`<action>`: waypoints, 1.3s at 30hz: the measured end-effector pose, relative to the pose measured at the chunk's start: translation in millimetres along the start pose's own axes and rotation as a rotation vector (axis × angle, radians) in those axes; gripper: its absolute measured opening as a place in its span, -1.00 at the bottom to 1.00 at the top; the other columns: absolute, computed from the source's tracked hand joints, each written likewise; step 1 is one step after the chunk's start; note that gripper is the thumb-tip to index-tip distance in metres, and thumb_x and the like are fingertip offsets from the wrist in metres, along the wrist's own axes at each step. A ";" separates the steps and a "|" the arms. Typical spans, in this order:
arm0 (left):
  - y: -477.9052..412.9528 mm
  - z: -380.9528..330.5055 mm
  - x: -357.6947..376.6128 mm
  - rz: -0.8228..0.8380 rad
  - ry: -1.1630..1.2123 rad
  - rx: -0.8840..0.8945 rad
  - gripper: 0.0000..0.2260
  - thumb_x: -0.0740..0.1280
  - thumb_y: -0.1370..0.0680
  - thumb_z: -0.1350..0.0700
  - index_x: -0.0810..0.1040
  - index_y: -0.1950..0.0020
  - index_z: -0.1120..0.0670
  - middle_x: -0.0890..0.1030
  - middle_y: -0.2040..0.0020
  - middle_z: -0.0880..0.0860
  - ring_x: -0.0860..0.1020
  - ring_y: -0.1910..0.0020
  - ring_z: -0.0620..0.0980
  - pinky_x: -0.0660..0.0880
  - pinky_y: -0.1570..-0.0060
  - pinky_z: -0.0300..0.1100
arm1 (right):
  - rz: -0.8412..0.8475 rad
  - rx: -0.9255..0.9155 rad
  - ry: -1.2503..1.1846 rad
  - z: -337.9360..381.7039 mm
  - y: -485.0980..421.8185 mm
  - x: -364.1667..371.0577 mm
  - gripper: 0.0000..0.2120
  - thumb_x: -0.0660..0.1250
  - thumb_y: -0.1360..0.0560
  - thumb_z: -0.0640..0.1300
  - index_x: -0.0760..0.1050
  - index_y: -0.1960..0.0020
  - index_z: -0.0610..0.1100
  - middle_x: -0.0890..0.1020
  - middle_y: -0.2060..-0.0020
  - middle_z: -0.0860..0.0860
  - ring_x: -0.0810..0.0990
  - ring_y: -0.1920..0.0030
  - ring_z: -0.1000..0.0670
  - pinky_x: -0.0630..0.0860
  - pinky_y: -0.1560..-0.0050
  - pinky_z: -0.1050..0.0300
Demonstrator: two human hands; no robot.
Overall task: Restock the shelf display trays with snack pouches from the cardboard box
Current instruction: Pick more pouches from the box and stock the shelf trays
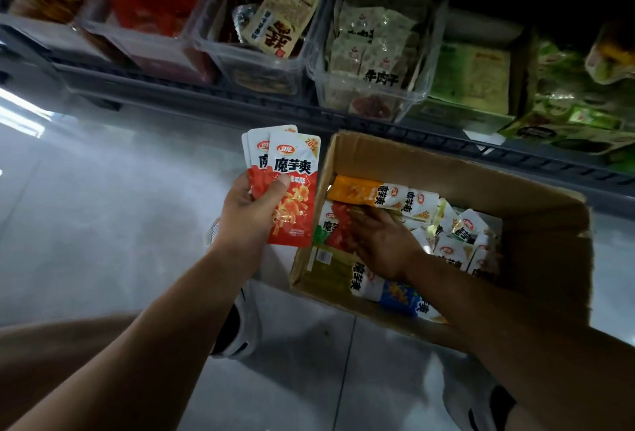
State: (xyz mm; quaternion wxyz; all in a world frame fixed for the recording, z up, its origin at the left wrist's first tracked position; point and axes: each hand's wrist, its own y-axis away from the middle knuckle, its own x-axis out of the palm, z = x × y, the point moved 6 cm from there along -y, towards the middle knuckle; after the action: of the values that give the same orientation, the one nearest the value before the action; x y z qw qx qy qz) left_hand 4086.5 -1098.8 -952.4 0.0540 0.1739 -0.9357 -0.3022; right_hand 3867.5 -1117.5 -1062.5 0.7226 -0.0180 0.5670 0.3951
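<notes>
My left hand (252, 212) holds up a fanned stack of red-and-white snack pouches (290, 186), thumb pressed across the front one, just left of the cardboard box (536, 190). The open box stands on the floor and holds several pouches in red, orange (357, 190), green (330, 267) and blue (400, 296). My right hand (383, 241) reaches into the box, fingers down on a red pouch (338, 228); whether they grip it is unclear. Clear display trays (261, 63) sit on the shelf above.
The shelf edge (240, 101) runs across the top, with a clear tray of beige pouches (371, 52), red packs at left and green packs (470, 77) at right. Pale floor tiles (103, 224) lie at left. My shoes (240, 327) stand beside the box.
</notes>
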 end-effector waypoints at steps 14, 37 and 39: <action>-0.3 -1.4 2.2 -0.011 0.016 0.023 -0.72 0.45 -0.58 0.00 0.54 -0.27 -0.06 0.74 -0.09 -0.05 0.74 -0.01 0.02 0.65 -0.12 0.14 | -0.225 0.215 -0.331 -31.2 34.3 -1.5 -0.59 0.42 -0.46 0.21 0.62 -0.16 -0.03 0.65 -0.01 0.00 0.53 -0.06 -0.07 0.53 -0.06 -0.05; 24.0 -17.6 12.0 0.038 -0.030 0.090 -0.76 0.45 -0.58 0.01 0.59 -0.24 -0.07 0.74 -0.08 -0.05 0.73 -0.04 0.01 0.62 -0.16 0.15 | -0.344 0.556 -0.571 -66.4 94.4 -89.2 -0.81 0.28 -0.64 -0.05 0.59 -0.19 -0.05 0.68 -0.01 -0.02 0.65 0.03 -0.05 0.54 0.16 0.10; 30.9 -17.0 17.8 0.056 -0.053 0.095 -0.78 0.46 -0.58 0.03 0.60 -0.22 -0.03 0.75 -0.07 -0.01 0.73 -0.03 0.05 0.61 -0.17 0.17 | -0.386 0.560 -0.775 -66.3 108.2 -102.8 -0.81 0.31 -0.63 -0.06 0.58 -0.20 -0.07 0.68 -0.04 -0.01 0.66 -0.04 -0.05 0.57 0.07 0.09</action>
State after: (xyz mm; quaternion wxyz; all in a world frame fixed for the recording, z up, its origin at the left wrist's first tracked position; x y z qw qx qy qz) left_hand 4064.3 -1091.2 -920.6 0.0293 0.1422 -0.9546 -0.2601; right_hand 3745.5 -1131.2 -954.7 0.9165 0.2197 0.3278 0.0653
